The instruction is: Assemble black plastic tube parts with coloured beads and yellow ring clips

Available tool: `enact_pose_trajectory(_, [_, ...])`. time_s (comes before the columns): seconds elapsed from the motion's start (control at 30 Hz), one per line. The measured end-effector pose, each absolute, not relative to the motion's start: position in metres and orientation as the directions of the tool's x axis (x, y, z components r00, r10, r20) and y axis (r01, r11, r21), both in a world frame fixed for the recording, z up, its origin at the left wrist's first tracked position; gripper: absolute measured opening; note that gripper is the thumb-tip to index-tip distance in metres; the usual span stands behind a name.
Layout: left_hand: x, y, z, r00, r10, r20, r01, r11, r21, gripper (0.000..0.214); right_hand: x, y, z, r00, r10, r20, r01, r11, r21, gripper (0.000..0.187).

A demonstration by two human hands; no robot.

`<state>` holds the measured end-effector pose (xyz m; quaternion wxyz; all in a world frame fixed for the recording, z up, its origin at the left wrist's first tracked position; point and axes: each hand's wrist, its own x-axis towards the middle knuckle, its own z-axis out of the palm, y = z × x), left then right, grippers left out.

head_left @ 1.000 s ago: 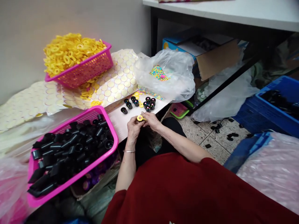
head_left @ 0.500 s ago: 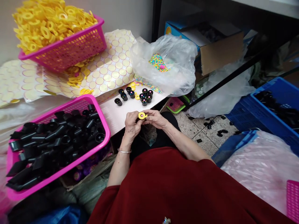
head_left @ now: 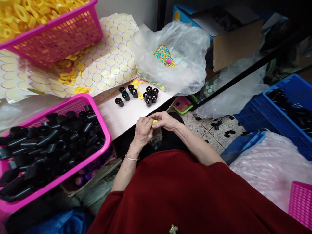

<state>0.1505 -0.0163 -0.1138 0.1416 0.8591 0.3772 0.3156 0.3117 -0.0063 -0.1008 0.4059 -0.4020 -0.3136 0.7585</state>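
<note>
My left hand (head_left: 142, 131) and my right hand (head_left: 164, 119) meet over my lap at the table's near edge, fingers pinched together on a small yellow ring cap (head_left: 154, 122), mostly hidden between them. Beyond my hands, several short black tubes (head_left: 136, 94) stand upright on the white table (head_left: 126, 113), some with coloured beads inside. A clear plastic bag (head_left: 185, 65) holds pastel beads (head_left: 163, 54). To the left, a pink basket (head_left: 102, 130) is full of black tubes.
A second pink basket (head_left: 60, 35) of yellow rings sits at the back left on sheets of round stickers (head_left: 109, 61). A cardboard box (head_left: 231, 42) and blue crate (head_left: 287, 107) stand at the right. Black pieces litter the tiled floor (head_left: 214, 136).
My hands have drawn closer to me and closed over the yellow ring cap, which showed plainly before. The view has tilted downward, so everything sits higher in the frame.
</note>
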Motion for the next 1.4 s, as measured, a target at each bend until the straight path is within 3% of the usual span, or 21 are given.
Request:
enact_pose_trajectory(0.3, [0.149, -0.013, -0.127, 0.429, 0.763, 0.484, 0.466, -0.646, 0.605, 0.035, 0.307, -0.018, -0.104, -0.237, 0.925, -0.296, -0.383, -0.369, -0.847, 0.042])
enact_pose_trajectory(0.5, [0.152, -0.016, -0.121, 0.477, 0.705, 0.525, 0.440, -0.709, 0.552, 0.032, 0.318, -0.018, -0.096, -0.311, 0.910, -0.273, -0.259, -0.357, -0.897, 0.049])
enact_pose_trajectory(0.77, [0.154, -0.017, -0.123, 0.450, 0.674, 0.585, 0.422, -0.738, 0.526, 0.024, 0.307, -0.028, -0.110, -0.181, 0.942, -0.284, -0.417, -0.335, -0.845, 0.043])
enact_pose_trajectory(0.97, [0.150, -0.019, -0.124, 0.464, 0.649, 0.603, 0.422, -0.760, 0.494, 0.026, 0.308, -0.023, -0.109, -0.337, 0.875, -0.347, -0.353, -0.459, -0.815, 0.049])
enact_pose_trajectory(1.07, [0.151, -0.021, -0.123, 0.462, 0.640, 0.614, 0.429, -0.767, 0.477, 0.023, 0.307, -0.021, -0.108, -0.326, 0.872, -0.365, -0.336, -0.468, -0.818, 0.048])
enact_pose_trajectory(1.27, [0.150, -0.019, -0.123, 0.446, 0.653, 0.612, 0.465, -0.753, 0.466, 0.021, 0.308, -0.020, -0.112, -0.339, 0.900, -0.274, -0.346, -0.390, -0.853, 0.049])
enact_pose_trajectory(1.4, [0.149, -0.012, -0.124, 0.471, 0.674, 0.569, 0.466, -0.738, 0.488, 0.022, 0.318, -0.012, -0.116, -0.427, 0.888, -0.168, -0.145, -0.251, -0.957, 0.049])
